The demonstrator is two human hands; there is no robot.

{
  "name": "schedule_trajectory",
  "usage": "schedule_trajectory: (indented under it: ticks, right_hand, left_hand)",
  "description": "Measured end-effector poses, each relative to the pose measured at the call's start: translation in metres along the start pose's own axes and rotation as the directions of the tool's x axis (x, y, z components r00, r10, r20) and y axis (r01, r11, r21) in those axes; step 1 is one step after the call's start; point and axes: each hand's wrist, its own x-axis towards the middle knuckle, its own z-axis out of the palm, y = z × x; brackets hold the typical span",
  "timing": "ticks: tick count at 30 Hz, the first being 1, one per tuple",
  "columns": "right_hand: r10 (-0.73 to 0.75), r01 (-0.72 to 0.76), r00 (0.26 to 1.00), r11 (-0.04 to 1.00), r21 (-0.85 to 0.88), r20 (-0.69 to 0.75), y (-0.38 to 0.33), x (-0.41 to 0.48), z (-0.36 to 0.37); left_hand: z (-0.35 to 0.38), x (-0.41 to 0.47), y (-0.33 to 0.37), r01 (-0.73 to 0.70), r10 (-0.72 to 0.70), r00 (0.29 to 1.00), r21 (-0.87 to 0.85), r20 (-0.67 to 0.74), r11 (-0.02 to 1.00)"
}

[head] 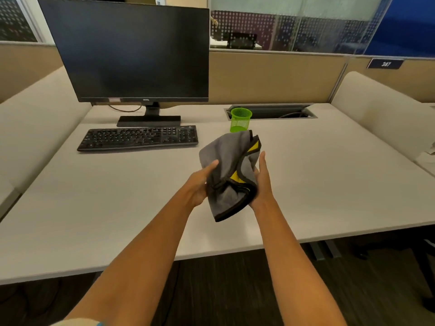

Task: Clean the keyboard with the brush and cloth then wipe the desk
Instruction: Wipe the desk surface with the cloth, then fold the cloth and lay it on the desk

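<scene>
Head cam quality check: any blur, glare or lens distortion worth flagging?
Head view: wide-angle distortion leans the black flat monitor and skews the white desk edges; black keyboard legends are too soft to read; grey, yellow-trimmed cloth slightly soft; lighting is even, shadows faint, no glare on the screen.

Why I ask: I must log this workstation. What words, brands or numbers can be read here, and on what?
"387": white digits on the blue plate on the partition, upper right.
Logo on the monitor bezel: too blurred to read.
Sticker on the same bezel: unreadable.
Legends on the keyboard: too small.
On the cloth: no text visible.
</scene>
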Motion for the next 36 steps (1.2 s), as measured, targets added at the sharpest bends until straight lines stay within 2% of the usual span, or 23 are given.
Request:
schedule_trajectory:
  ticks: [2, 4, 7, 12, 17, 20, 22, 25, 27, 29, 32, 34, 36]
  right_hand:
    - [0.006, -0.016, 0.998, 0.991, -0.135, -0.07, -0.009, 0.013, -0.001]
    - [0.076, -0.098, 0.993, 0.958, -0.269, -0.09, -0.016, 0.023, 0.001]
    - [0.138, -0.181, 0.982, 0.868, -0.462, -0.126, -0.026, 0.039, 0.006]
    - [0.09, -0.219, 0.962, 0.821, -0.527, -0.258, -0.03, 0.083, 0.014]
    - [0.0, -0.246, 0.926, 0.76, -0.602, -0.378, -0.033, 0.128, 0.02]
    - [-0.077, -0.258, 0.891, 0.725, -0.638, -0.448, -0.037, 0.155, 0.021]
    - [-0.067, -0.262, 0.88, 0.757, -0.598, -0.47, -0.038, 0.169, 0.022]
    - [-0.044, -0.248, 0.91, 0.739, -0.626, -0.412, -0.037, 0.181, 0.022]
    - [-0.092, -0.191, 0.932, 0.699, -0.689, -0.351, -0.036, 0.185, 0.021]
    - [-0.149, -0.15, 0.933, 0.665, -0.731, -0.327, -0.037, 0.191, 0.017]
    - [-0.208, -0.128, 0.922, 0.631, -0.765, -0.326, -0.043, 0.202, 0.013]
    - [-0.227, -0.125, 0.918, 0.613, -0.78, -0.325, -0.048, 0.208, 0.009]
    - [-0.233, -0.129, 0.915, 0.604, -0.787, -0.329, -0.055, 0.213, 0.003]
  left_hand:
    - [-0.005, 0.011, 0.009, -0.075, 0.078, 0.992, 0.026, -0.103, 0.997]
    - [-0.01, 0.02, 0.02, -0.141, 0.172, 0.967, 0.168, -0.19, 0.976]
    - [-0.013, 0.033, 0.037, -0.225, 0.317, 0.925, 0.367, -0.211, 0.902]
    - [-0.015, 0.058, 0.062, -0.319, 0.475, 0.864, 0.546, -0.168, 0.774]
    - [-0.022, 0.086, 0.089, -0.329, 0.526, 0.838, 0.634, -0.146, 0.7]
    - [-0.029, 0.104, 0.103, -0.309, 0.505, 0.848, 0.622, -0.162, 0.719]
    - [-0.03, 0.115, 0.11, -0.288, 0.482, 0.86, 0.622, -0.166, 0.728]
    - [-0.03, 0.13, 0.118, -0.254, 0.446, 0.876, 0.61, -0.184, 0.751]
    - [-0.031, 0.14, 0.123, -0.223, 0.401, 0.894, 0.578, -0.201, 0.785]
    - [-0.032, 0.15, 0.127, -0.171, 0.324, 0.918, 0.509, -0.228, 0.844]
    - [-0.03, 0.162, 0.131, -0.04, 0.12, 0.962, 0.309, -0.244, 0.95]
    - [-0.028, 0.164, 0.133, 0.043, -0.005, 0.981, 0.191, -0.195, 0.981]
    - [-0.026, 0.167, 0.131, 0.083, -0.067, 0.989, 0.126, -0.129, 0.989]
